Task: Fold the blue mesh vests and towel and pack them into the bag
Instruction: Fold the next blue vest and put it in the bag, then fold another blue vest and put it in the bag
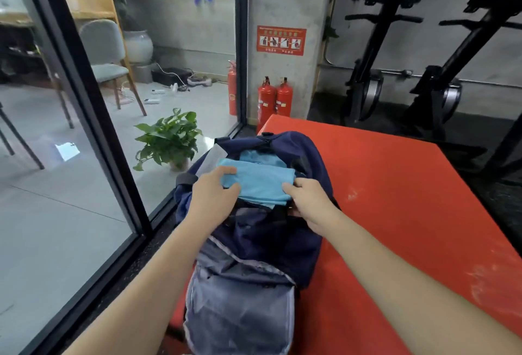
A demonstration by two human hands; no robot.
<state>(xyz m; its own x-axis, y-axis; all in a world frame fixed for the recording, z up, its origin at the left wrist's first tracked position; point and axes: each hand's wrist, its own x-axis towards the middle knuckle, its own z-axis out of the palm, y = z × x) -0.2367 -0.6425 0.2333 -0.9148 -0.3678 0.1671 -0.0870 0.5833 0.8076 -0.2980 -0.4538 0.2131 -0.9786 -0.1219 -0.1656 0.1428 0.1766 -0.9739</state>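
Both hands, left [215, 188] and right [306, 197], are gripping the folded blue bundle [258, 182] over the open bag [254, 230]; another blue piece [258, 157] is already lying inside, so packing seems nearly finished.

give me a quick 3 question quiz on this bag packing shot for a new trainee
1. True or false: the folded light blue cloth lies flat on the red mat, away from the navy bag.
2. Which hand grips the cloth's left end? A) left hand B) right hand C) neither
3. Fill in: beside the concrete pillar stand two red fire ____.

Key: 1. False, it sits at the bag's open top. 2. A. 3. extinguishers.
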